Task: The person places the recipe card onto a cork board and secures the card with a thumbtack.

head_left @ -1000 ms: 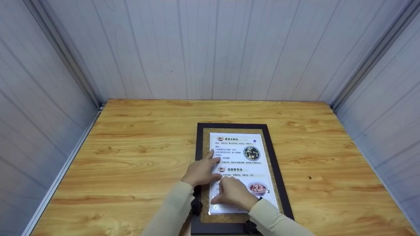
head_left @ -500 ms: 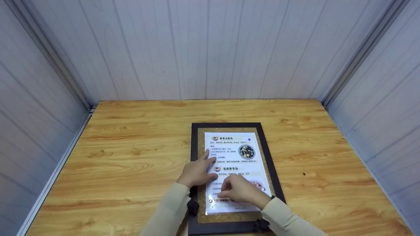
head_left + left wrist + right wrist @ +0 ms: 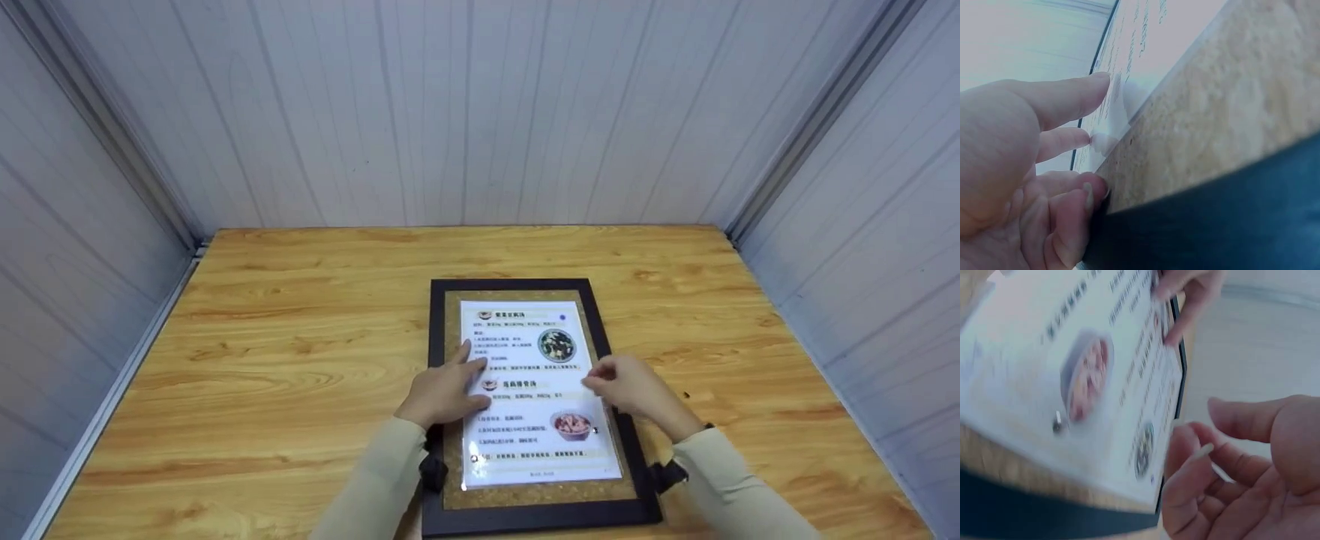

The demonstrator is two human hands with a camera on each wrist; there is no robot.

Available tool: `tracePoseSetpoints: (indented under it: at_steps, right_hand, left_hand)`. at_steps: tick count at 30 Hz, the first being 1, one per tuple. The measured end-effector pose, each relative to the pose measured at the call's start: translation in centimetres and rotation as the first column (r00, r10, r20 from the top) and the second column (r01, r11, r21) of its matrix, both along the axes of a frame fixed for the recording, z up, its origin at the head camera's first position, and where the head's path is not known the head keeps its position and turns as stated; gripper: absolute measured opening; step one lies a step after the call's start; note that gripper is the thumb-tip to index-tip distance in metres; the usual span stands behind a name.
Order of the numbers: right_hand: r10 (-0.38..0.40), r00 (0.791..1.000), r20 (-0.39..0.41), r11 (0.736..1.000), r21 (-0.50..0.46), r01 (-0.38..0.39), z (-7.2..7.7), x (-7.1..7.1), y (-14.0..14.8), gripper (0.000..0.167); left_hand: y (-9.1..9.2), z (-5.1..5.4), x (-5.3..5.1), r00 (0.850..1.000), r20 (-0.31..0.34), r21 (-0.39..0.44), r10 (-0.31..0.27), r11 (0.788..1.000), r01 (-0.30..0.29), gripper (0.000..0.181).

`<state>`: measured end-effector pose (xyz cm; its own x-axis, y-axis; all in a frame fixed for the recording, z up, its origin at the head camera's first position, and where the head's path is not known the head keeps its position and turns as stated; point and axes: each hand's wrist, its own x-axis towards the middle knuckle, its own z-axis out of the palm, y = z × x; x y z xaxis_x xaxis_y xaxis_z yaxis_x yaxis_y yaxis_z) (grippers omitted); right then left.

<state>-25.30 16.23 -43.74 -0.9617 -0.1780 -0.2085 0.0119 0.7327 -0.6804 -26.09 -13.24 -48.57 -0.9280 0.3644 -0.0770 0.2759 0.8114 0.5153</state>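
A white printed recipe sheet point(image 3: 525, 442), glossy and with two food pictures, lies on a cork board point(image 3: 540, 495) with a dark frame point(image 3: 551, 516). My left hand point(image 3: 442, 394) rests on the sheet's left edge, its fingers spread; its ring and little fingers curl at the frame in the left wrist view. My right hand point(image 3: 630, 386) is over the sheet's right edge with fingers loosely bent. In the right wrist view its thumb stands apart from the fingers, and I see nothing held. Small shiny pins sit at lower left point(image 3: 474, 458) and lower right point(image 3: 595, 430).
A purple dot point(image 3: 562, 317), perhaps a pin head, marks the sheet's upper right. The board lies on a wood-grain table point(image 3: 315, 337). Pale panel walls point(image 3: 465, 112) enclose the table at the back and both sides. A small dark speck point(image 3: 686, 394) lies right of the board.
My right hand has moved from the sheet's lower left up and across to its right edge, uncovering the lower-left pin. My left hand stays on the left edge. The head view has shifted slightly.
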Motion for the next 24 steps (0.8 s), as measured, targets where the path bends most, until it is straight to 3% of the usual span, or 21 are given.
tracePoseSetpoints:
  at_steps: [6, 12, 19, 24]
  right_hand:
    - [-0.099, 0.991, 0.090, 0.994, 0.052, 0.095, 0.8, -1.8, 4.0, 0.020]
    - [-0.154, 0.974, 0.163, 0.985, 0.102, 0.139, 1.1, -2.8, 7.4, 0.021]
    - [-0.154, 0.967, 0.202, 0.976, 0.181, 0.118, 0.4, -3.2, 9.3, 0.041]
    - [-0.135, 0.967, 0.216, 0.968, 0.239, 0.082, -0.6, -3.6, 10.4, 0.046]
  left_hand:
    - [-0.2, -0.1, -0.1, 1.000, 0.006, -0.005, 0.003, 1.000, -0.003, 0.068]
    - [-0.1, -0.1, 0.0, 1.000, -0.002, 0.014, -0.010, 1.000, 0.010, 0.065]
    - [-0.2, -0.5, 0.0, 1.000, -0.008, 0.010, -0.004, 1.000, 0.004, 0.064]
    - [-0.3, -0.7, 0.0, 1.000, -0.005, -0.003, 0.008, 1.000, -0.008, 0.063]
